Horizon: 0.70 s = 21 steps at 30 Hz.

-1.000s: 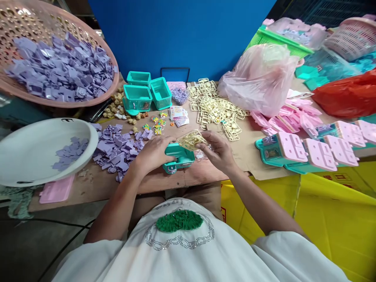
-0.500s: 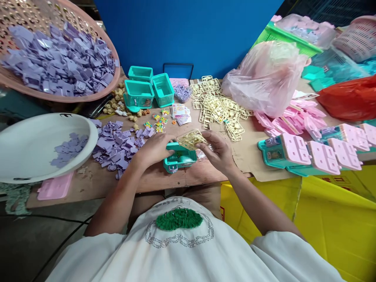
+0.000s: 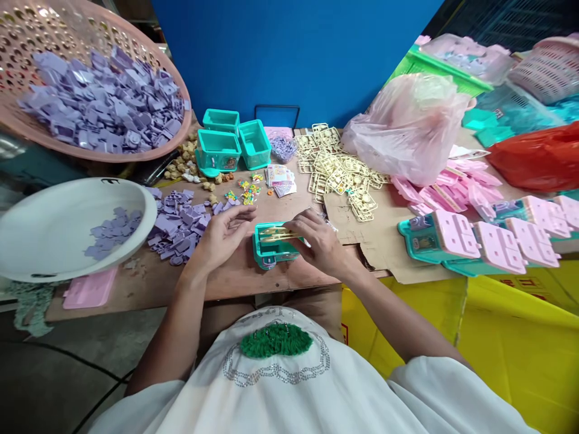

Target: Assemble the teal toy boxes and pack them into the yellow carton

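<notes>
Teal box (image 3: 271, 246) at near worktop (image 3: 235, 280) edge, cream sprue frame (image 3: 277, 234) lying flat in open top. Right hand (image 3: 319, 241) pinching frame's right end; left hand (image 3: 224, 234) loose, fingers spread, beside box, prob not touching. Frame looks thin, light, snappy plastic w/ lattice gaps, so best gripped by outer rim. Box rigid, smooth, slick-ish.

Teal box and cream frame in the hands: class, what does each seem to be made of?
Teal box: likely moulded plastic, glossy, uniform colour with rounded edges. Cream frame, pressed in by the right hand: probably thin plastic, an openwork lattice. The left hand is beside the box.
</notes>
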Each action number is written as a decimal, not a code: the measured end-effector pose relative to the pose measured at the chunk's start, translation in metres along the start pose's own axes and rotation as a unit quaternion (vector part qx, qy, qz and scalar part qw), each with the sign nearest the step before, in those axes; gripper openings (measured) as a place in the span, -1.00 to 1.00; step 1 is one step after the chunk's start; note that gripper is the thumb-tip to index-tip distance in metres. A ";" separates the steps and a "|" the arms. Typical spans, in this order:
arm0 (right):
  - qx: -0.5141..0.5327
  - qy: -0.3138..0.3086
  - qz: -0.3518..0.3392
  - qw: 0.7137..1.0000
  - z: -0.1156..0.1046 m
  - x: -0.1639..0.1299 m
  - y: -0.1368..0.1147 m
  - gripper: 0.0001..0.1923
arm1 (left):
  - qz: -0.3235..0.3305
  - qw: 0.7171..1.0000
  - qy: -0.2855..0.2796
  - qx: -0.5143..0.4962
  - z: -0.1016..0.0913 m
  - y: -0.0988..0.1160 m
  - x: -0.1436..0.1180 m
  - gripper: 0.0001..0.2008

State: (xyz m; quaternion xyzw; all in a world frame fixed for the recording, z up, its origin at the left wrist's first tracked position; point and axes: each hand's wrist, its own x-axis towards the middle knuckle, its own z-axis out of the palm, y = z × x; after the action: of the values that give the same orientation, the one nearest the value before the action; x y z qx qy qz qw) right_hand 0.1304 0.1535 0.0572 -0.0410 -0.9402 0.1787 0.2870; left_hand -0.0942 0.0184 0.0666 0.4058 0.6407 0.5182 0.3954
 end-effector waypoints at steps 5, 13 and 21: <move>-0.028 -0.029 0.011 0.999 -0.001 0.003 -0.002 -0.81 | 0.031 0.999 0.033 -0.017 0.007 -0.002 -0.010 -0.53; -0.098 -0.072 0.052 0.991 -0.002 0.003 -0.014 -0.74 | 0.075 0.997 0.016 0.024 0.022 -0.009 -0.021 -0.65; -0.142 -0.120 0.082 0.979 -0.003 0.008 -0.017 -0.75 | 0.093 0.995 0.030 -0.008 0.033 -0.017 -0.024 -0.64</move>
State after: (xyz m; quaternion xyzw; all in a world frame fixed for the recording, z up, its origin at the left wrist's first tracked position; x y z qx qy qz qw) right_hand 0.1256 0.1400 0.0700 -0.1370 -0.9770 0.0700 0.1478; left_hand -0.0568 0.0049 0.0467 0.4448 0.6076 0.5696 0.3294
